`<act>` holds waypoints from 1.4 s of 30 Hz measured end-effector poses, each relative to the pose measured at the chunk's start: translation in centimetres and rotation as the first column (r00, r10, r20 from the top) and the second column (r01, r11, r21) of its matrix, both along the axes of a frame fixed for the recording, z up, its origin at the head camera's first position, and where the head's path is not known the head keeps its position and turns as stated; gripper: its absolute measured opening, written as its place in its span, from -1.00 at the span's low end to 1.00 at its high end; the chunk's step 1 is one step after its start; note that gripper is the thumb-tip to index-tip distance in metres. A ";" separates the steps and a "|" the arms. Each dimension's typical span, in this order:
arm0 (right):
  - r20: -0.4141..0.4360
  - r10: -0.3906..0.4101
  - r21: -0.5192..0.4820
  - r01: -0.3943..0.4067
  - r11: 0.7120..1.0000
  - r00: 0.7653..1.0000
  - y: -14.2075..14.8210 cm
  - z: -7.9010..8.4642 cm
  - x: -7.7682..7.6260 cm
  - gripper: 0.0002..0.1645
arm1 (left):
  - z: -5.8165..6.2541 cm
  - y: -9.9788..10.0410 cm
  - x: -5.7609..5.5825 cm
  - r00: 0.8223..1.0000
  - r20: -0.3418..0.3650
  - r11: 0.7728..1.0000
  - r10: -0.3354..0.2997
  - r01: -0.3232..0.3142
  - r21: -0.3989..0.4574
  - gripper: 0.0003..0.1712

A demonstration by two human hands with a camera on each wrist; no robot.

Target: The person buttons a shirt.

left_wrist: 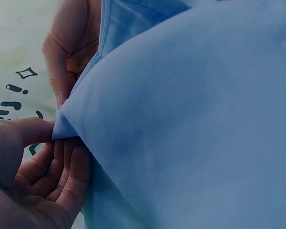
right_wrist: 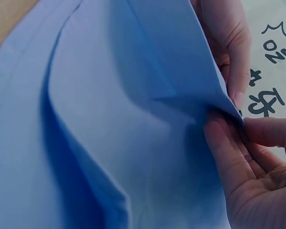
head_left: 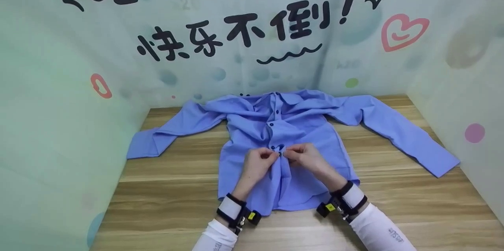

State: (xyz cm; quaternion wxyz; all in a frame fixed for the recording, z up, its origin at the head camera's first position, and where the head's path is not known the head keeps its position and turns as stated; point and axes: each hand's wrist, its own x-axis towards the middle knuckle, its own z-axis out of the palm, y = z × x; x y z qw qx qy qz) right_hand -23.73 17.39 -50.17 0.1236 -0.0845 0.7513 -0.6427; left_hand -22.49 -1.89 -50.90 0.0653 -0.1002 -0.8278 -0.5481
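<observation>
A blue long-sleeved shirt (head_left: 252, 133) lies front up, collar at the far side and sleeves spread to both sides. Dark buttons run down its front placket, among them an upper button (head_left: 271, 124). My left hand (head_left: 258, 164) pinches the placket low on the front, and my right hand (head_left: 309, 159) pinches the fabric just opposite. Between the fingertips shows a dark button (head_left: 280, 154); whether it sits in a buttonhole I cannot tell. In the right wrist view, a raised fold (right_wrist: 176, 52) of the shirt hides part of the left fingers.
The shirt lies on a wood-grain table (head_left: 169, 196). Printed fabric walls (head_left: 236, 70) with black lettering stand behind the table and along both sides. Each wrist wears a strapped camera, such as the left camera (head_left: 253, 217).
</observation>
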 end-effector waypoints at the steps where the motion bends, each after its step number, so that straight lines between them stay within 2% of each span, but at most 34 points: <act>1: -0.004 -0.009 -0.004 0.009 1.000 1.000 -0.1 0.0 0.0 -0.70 | 0.0 0.1 0.0 1.000 -0.018 1.000 0.007 -0.007 -0.015 -0.85; 4: -0.010 -0.040 -0.021 0.040 0.999 0.999 -0.3 -0.1 0.2 -0.70 | -0.2 0.3 0.2 0.997 -0.072 0.997 0.028 -0.033 -0.075 -0.88; 7: -0.012 -0.051 -0.017 0.051 0.999 0.999 -0.5 -0.4 0.2 -0.68 | -0.4 0.4 0.3 0.995 -0.087 0.993 0.039 -0.048 -0.106 -0.89; 15: 0.026 -0.087 0.002 0.087 0.996 0.996 -0.7 -0.1 0.0 -0.69 | -0.6 0.3 -0.1 0.999 -0.032 1.000 0.026 -0.026 -0.014 -0.85; 22: 0.044 -0.010 -0.029 0.011 1.000 0.999 -0.3 -0.2 0.1 -0.67 | -0.7 0.3 0.1 0.999 -0.030 0.999 0.032 -0.032 -0.008 -0.85; 29: 0.013 0.095 -0.068 -0.094 0.993 0.995 0.4 -0.7 -0.4 -0.65 | -0.5 -0.1 -0.1 0.998 -0.041 0.999 -0.042 0.042 0.005 -0.81; 35: -0.024 0.072 -0.091 -0.073 0.993 0.997 0.1 -0.8 -0.3 -0.70 | -0.4 -0.4 -0.3 0.993 -0.042 0.994 -0.110 0.110 -0.002 -0.81; 39: -0.129 0.031 0.001 -0.031 1.000 0.991 -0.4 -0.7 0.0 -0.76 | -0.2 -0.7 -0.4 0.983 -0.035 0.983 -0.182 0.181 -0.040 -0.72; 42: -0.241 0.000 0.109 0.027 0.994 0.971 -0.7 -0.5 0.2 -0.83 | -0.1 -1.1 -0.3 0.964 -0.030 0.963 -0.264 0.262 -0.061 -0.74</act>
